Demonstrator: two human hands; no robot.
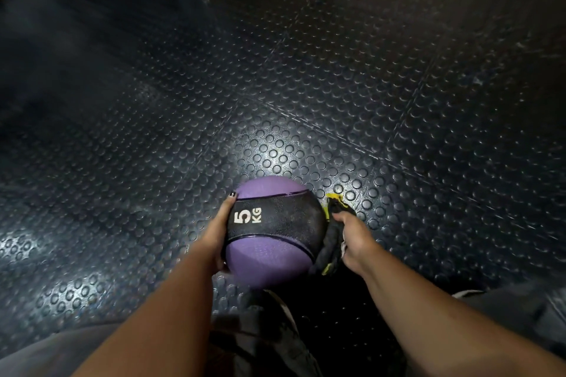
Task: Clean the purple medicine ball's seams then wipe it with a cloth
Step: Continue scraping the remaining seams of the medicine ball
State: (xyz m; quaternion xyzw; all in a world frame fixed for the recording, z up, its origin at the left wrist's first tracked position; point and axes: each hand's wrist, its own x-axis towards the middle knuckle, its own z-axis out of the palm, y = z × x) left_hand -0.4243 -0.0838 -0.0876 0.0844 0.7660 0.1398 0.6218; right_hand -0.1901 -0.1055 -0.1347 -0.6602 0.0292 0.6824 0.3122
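A black rubber floor (306, 95) covered in round raised studs fills the frame, dim at the upper left and catching a bright patch of light just above the ball. In the lower left corner a blurred fold of grey fabric (39, 355) shows, and the left forearm (159, 315) rises past it toward the centre. The left hand (218, 234) lies against the left side of the medicine ball (266, 260), fingers stretched along its curve and not clenched. One dark-painted fingertip reaches the upper edge of the band, and the thumb sits low near the ball's underside. The ball is below the middle of the frame, between the two hands and down by the floor; whether it rests on the floor or is held just off it cannot be told. It is purple above and below, with a wide black band (281, 220) across its middle bearing "5 KG" in white, turned sideways, next to the left hand. Thin dark seams edge the band. A bunched black cloth (332, 243) with yellow trim touches the ball's right side, its top end poking up past the ball. The right hand (356, 238) grasps this cloth, fingers curled round it, holding it against the ball. The right forearm (444, 315) runs off to the lower right, beside more grey fabric.
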